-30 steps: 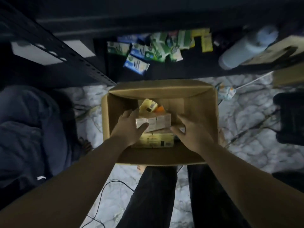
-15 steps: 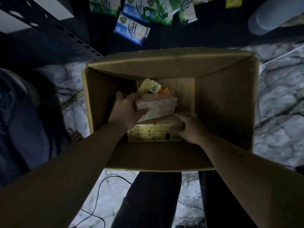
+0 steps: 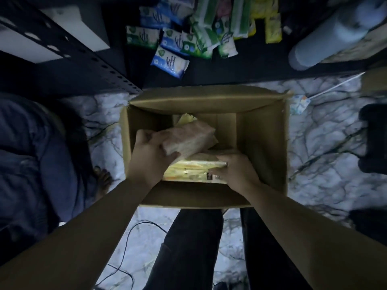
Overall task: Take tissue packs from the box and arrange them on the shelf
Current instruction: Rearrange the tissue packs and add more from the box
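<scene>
While you lean over the open cardboard box (image 3: pixel 261 143) on the marbled floor (image 3: pixel 326 147), your left hand (image 3: pixel 149 156) grips a pale pinkish tissue pack (image 3: pixel 188 138) by its near end, fingers curled round it, the pack tilted and raised above the others inside. Your right hand (image 3: pixel 235 172) rests on a yellow tissue pack (image 3: pixel 192 170) lying flat at the bottom by the near wall, fingers curled over its right end. Beyond the box, blue, green and yellow packs (image 3: pixel 200 38) lie in a loose heap on the dark shelf (image 3: pixel 240 68). A pale cylinder (image 3: pixel 326 36) lies at its right.
</scene>
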Action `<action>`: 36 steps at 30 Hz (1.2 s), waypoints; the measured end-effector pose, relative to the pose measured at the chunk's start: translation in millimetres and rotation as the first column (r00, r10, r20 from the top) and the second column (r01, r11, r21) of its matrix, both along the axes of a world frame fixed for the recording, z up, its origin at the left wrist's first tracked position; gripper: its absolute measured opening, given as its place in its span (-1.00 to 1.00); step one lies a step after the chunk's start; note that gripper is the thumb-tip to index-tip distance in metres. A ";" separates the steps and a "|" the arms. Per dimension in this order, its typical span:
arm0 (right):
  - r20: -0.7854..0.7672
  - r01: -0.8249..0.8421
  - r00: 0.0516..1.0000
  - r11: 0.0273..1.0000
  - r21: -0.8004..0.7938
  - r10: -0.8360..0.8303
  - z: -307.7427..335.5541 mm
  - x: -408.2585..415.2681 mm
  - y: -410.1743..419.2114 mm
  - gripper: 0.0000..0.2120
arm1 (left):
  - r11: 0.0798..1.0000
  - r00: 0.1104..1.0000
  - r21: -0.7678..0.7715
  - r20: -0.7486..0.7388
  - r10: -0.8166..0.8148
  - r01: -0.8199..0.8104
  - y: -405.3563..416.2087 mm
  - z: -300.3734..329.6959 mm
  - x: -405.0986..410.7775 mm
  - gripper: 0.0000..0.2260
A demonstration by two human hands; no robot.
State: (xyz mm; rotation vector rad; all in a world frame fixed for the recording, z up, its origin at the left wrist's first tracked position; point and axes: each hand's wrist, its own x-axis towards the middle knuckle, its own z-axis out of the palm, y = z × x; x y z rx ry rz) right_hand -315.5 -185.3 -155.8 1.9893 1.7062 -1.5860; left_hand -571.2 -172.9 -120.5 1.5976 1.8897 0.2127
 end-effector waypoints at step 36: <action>-0.122 0.031 0.940 0.277 0.960 0.318 813.6 152.2 91.5 -0.57 | 0.396 0.959 0.918 0.101 -0.264 0.013 52.9 777.1 -10.6 -0.49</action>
